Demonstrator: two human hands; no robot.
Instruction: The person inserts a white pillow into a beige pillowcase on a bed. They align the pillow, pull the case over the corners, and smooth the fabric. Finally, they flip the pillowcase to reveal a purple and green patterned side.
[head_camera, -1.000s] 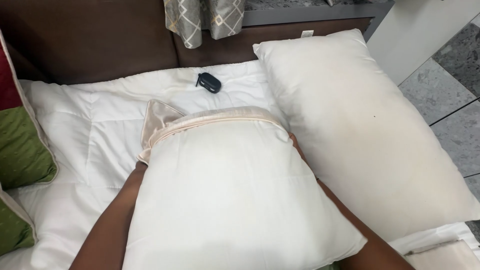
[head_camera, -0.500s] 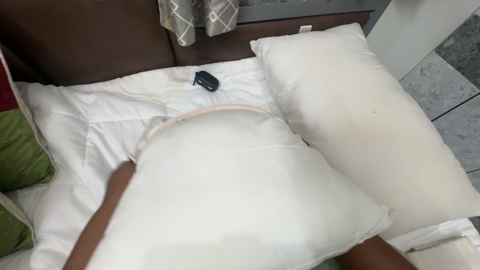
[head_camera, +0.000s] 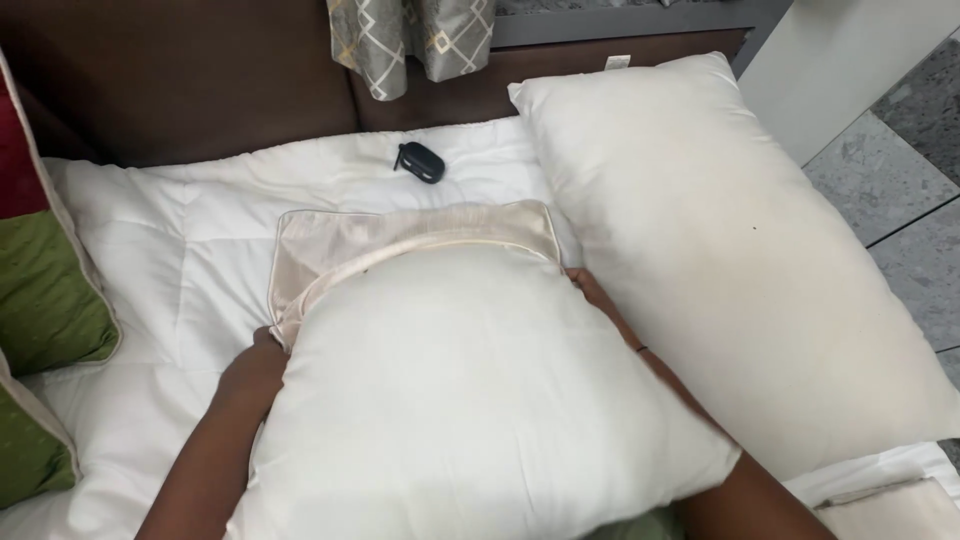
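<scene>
A plump white pillow (head_camera: 460, 400) lies in front of me on the white bedding, its far end inside the mouth of a shiny cream pillowcase (head_camera: 400, 235). My left hand (head_camera: 255, 365) grips the left side of the pillow at the case's open edge. My right hand (head_camera: 592, 292) holds the right side, fingers partly hidden behind the pillow. Most of the case lies flat beyond the pillow.
A second white pillow (head_camera: 730, 250) lies to the right. A small dark case (head_camera: 422, 162) rests on the white duvet (head_camera: 180, 230) near the brown headboard (head_camera: 180, 70). A green and red cushion (head_camera: 40, 300) is at the left. Grey floor tiles (head_camera: 900, 160) lie to the right.
The pillow has come back down toward me, and the cream pillowcase now shows flat beyond it. Both hands stay on the pillow's sides.
</scene>
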